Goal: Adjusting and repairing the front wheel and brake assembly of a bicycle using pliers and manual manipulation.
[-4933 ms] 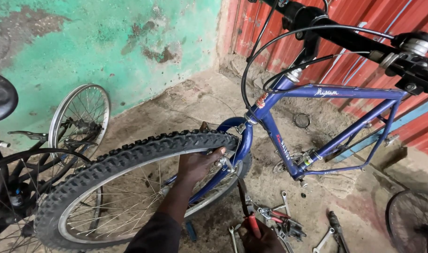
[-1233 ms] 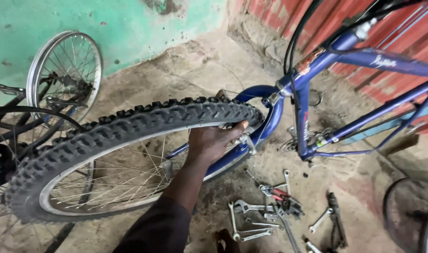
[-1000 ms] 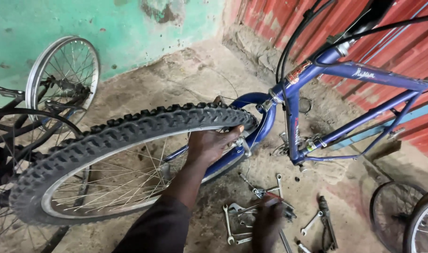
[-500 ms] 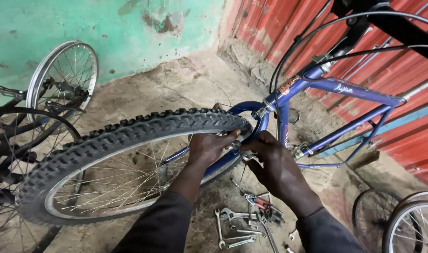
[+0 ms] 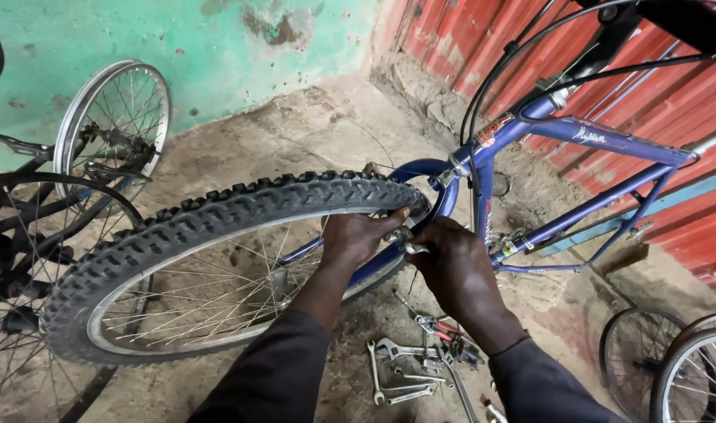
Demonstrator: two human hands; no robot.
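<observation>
At the blue fork (image 5: 444, 196), left hand (image 5: 358, 239) grips the knobby front wheel (image 5: 217, 235) rim, right hand (image 5: 452, 266) closed on a small metal tool (image 5: 411, 248), likely brake adjustment under way, calling for steadying.

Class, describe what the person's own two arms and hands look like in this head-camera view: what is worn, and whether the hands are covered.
Both arms wear long dark sleeves, charcoal to black, of plain cloth with no visible markings, ending at the wrists. The left hand and the right hand are bare: no gloves. No watch, ring or bracelet can be seen. The left sleeve looks loose and softly creased; the right sleeve matches it.
</observation>
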